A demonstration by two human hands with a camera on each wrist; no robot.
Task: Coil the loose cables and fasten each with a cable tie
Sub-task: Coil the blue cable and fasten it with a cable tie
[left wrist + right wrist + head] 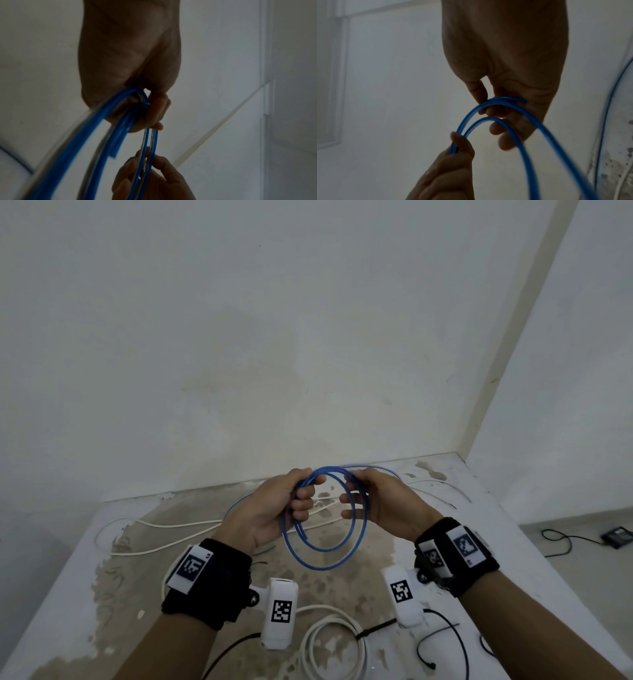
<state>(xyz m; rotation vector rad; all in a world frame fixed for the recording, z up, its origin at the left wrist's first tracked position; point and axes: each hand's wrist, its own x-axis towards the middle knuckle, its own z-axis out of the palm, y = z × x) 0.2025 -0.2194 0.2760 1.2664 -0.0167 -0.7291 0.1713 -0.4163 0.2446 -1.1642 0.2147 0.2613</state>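
Observation:
A blue cable [325, 556] hangs in two or three loops in the air between both hands, above the table. My left hand [294, 505] grips the left side of the loops, fingers curled round the strands [140, 102]. My right hand [356, 494] holds the right side near the top, thumb and curled fingers round the blue cable [496, 102]. The rest of the blue cable [383, 469] trails away behind the hands along the wall. A coiled white cable [337, 645] lies near the front edge with a black cable tie [373, 630] round it.
A loose white cable [164, 525] snakes across the worn white table [68, 594]. Thin black ties [442, 642] lie at the front right. Walls close the table at the back and right. On the floor at far right sits a small dark device [616, 537] with a black lead.

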